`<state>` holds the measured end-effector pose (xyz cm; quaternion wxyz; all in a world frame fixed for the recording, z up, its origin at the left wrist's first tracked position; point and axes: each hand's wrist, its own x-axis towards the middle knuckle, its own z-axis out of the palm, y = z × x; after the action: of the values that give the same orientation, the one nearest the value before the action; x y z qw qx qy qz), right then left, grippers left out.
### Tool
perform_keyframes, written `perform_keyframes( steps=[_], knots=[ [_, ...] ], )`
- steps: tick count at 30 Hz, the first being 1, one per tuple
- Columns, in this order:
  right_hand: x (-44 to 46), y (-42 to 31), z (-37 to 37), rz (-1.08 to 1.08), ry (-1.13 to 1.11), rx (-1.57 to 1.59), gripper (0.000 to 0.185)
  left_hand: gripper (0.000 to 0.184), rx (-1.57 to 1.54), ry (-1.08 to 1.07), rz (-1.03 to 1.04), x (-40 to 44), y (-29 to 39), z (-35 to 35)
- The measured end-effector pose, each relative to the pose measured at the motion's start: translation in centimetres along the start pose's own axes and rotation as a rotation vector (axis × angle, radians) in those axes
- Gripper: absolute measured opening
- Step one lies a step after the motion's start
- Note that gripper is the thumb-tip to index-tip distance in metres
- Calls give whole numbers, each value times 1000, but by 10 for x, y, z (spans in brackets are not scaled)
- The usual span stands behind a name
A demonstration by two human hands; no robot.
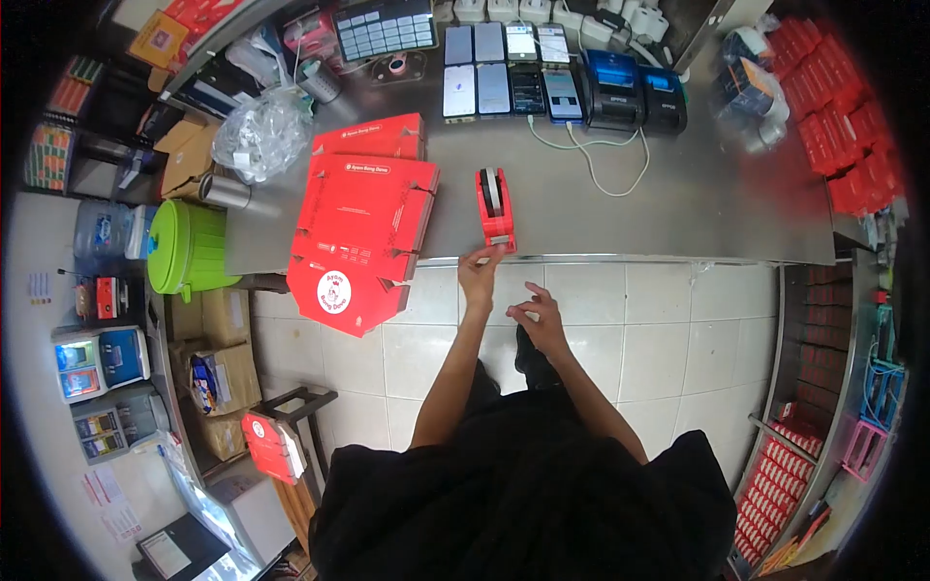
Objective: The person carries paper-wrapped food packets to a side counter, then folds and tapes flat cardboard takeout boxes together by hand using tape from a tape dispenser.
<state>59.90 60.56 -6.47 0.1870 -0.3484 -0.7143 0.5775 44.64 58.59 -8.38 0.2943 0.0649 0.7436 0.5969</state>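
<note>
A red tape dispenser (495,206) with a dark-centred roll stands at the front edge of the metal counter. My left hand (476,278) is at its front end, the thumb and fingertips closed against the cutter end; any tape between them is too fine to make out. Just beyond the counter edge, lower and to the right, my right hand (542,318) hovers with bent fingers apart and nothing visible in it. Left of the dispenser lie overlapping red flat-folded cardboard boxes (363,218), the top one reaching past the counter edge with a round white logo on its flap.
Several phones (492,89) lie in rows at the back of the counter (717,208), beside two dark printers (613,87) and a looping white cable (620,192). A green bin (184,247) stands left. Stacked red boxes (823,107) rise at right; a wooden stool (308,402) is lower left.
</note>
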Motion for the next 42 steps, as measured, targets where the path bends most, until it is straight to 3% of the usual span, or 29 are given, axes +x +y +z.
perform_keyframes(
  steps=[1,5,9,12,15,18,20,21,23,26,28,33,42],
  knots=[
    [1,4,0,-9,12,-21,11,23,75,183,222,1,-7,8],
    [2,4,2,-50,77,-106,12,18,126,201,468,-3,2,16],
    [6,4,2,-37,91,-114,11,11,382,230,649,-9,13,19],
    [4,-5,7,-31,151,-116,11,6,469,200,558,-3,12,11],
    [-8,-8,18,-80,175,-130,11,5,417,108,655,-10,24,-16],
    [-37,-31,48,92,-63,145,9,6,237,-192,580,-30,59,-85],
    [-54,-47,95,36,-186,232,12,6,369,-309,628,-38,80,-154],
    [-62,-62,119,96,-276,292,13,7,368,-341,626,-40,90,-188],
    [-70,-92,173,-7,-351,258,16,8,380,-392,617,-31,94,-254],
    [-81,-107,263,124,-381,442,18,9,471,-401,678,-13,91,-320],
    [-83,-117,309,205,-263,465,18,10,622,-403,834,10,80,-348],
    [-85,-102,378,318,64,404,20,11,829,-421,950,52,47,-370],
    [-71,-77,414,324,248,422,20,22,872,-403,1030,65,47,-365]
  ],
)
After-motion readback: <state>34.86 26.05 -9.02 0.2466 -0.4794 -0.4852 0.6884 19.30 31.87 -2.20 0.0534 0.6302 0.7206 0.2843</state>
